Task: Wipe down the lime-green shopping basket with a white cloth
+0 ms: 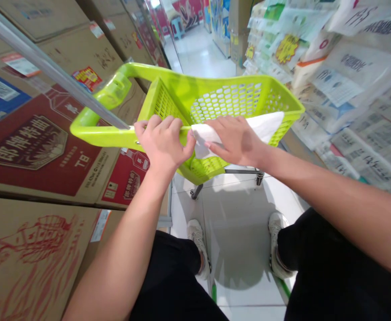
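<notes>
A lime-green plastic shopping cart (215, 84) stands sideways in front of me, its handle end to the left. My left hand (164, 142) grips the near rim with its fingers curled over the top edge and its thumb on my side. Further right, my right hand (234, 140) presses a white cloth (265, 125) against the same rim. The cloth is draped over the edge, partly covered by that hand, and its fingertips are bent over the inner side. A grey metal pole (55, 67) slants down to the rim beside my left hand.
Stacked cardboard cartons (41, 142) line the left side. On the right, shelves hold several plastic-wrapped packs (343, 80) with price marks. A tiled aisle (198, 49) runs on beyond the cart. My shoes (198, 245) stand apart on the floor.
</notes>
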Demonstrator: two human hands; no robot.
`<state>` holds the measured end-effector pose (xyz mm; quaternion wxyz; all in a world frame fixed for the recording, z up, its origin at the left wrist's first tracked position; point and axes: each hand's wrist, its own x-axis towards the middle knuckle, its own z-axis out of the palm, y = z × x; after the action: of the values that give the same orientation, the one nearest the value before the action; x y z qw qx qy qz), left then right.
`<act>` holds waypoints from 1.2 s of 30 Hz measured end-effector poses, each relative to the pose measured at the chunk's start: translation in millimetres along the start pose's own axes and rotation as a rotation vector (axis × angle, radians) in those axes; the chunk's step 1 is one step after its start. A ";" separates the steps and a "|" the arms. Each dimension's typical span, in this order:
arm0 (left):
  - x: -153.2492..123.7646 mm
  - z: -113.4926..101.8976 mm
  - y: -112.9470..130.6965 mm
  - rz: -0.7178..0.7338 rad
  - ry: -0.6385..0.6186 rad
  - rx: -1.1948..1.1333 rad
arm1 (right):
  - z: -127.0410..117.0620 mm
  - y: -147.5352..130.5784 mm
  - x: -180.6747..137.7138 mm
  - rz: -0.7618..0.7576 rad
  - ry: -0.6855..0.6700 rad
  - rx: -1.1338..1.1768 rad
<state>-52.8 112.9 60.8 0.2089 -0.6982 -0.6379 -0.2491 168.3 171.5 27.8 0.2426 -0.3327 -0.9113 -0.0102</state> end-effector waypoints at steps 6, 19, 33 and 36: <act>2.3 -0.6 -4.8 0.022 -0.011 0.030 | -13.0 30.8 8.0 0.206 -0.163 -0.038; 6.2 14.0 -3.2 0.004 0.062 0.014 | 1.2 -0.8 3.9 0.066 -0.007 -0.018; 13.2 13.9 -11.2 0.007 0.009 0.065 | -21.0 70.0 4.3 0.575 -0.194 -0.221; 12.8 12.3 -10.1 -0.013 0.005 0.006 | -18.4 57.9 -0.5 0.407 -0.167 -0.182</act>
<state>-61.1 131.5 58.7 0.2109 -0.6927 -0.6426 -0.2506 212.1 213.0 35.4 0.1327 -0.5296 -0.8376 -0.0157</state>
